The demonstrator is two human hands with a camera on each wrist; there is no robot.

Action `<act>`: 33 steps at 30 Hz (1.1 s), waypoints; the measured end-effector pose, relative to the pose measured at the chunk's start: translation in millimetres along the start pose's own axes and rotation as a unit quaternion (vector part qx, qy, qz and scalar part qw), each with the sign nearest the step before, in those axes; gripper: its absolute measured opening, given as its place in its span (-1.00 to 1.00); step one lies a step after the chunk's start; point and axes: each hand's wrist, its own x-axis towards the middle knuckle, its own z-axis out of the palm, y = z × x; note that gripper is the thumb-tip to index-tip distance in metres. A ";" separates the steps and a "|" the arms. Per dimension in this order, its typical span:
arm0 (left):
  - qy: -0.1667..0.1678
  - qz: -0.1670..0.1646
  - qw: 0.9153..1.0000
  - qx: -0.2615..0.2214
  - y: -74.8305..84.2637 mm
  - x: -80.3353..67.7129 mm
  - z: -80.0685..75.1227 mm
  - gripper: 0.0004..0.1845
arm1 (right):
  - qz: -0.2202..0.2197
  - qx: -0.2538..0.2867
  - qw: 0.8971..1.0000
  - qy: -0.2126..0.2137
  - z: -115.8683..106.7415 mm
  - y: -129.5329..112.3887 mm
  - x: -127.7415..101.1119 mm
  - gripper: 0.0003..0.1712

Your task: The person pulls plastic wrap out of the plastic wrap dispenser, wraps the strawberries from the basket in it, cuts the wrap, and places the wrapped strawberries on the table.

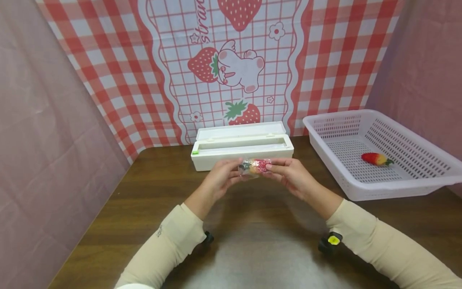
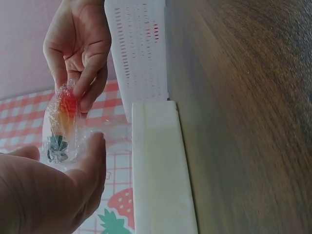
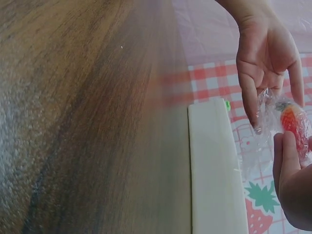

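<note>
Both hands hold a toy strawberry wrapped in clear film [image 1: 254, 166] above the wooden table, just in front of the white wrap dispenser box [image 1: 241, 146]. My left hand [image 1: 224, 175] pinches its green-leaf end [image 2: 57, 147]. My right hand [image 1: 285, 171] pinches the red end [image 2: 69, 103]. In the right wrist view the wrapped strawberry [image 3: 292, 125] sits between the fingertips of both hands, with film bunched around it. A second, bare toy strawberry [image 1: 376, 159] lies in the white basket [image 1: 397, 188] at the right.
The dispenser box stands open at the table's back edge, against a red checked strawberry cloth [image 1: 231, 68]. Pink fabric walls close in both sides. The wooden table [image 1: 252, 241] stretches bare in front of the hands.
</note>
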 end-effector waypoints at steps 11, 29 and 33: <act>-0.011 0.008 1.000 0.002 0.3 2.2 6.2 -0.67 | 0.027 0.010 0.999 -0.020 -2.1 -1.5 -2.2 -0.72; -0.066 -0.001 0.997 0.034 4.6 3.5 -4.5 -0.71 | 0.035 -0.046 0.992 -0.109 -17.3 2.9 -0.6 -0.68; -0.054 0.005 0.998 0.040 4.0 3.6 -5.2 -0.69 | 0.008 -0.069 0.996 -0.063 -16.4 5.2 0.2 -0.82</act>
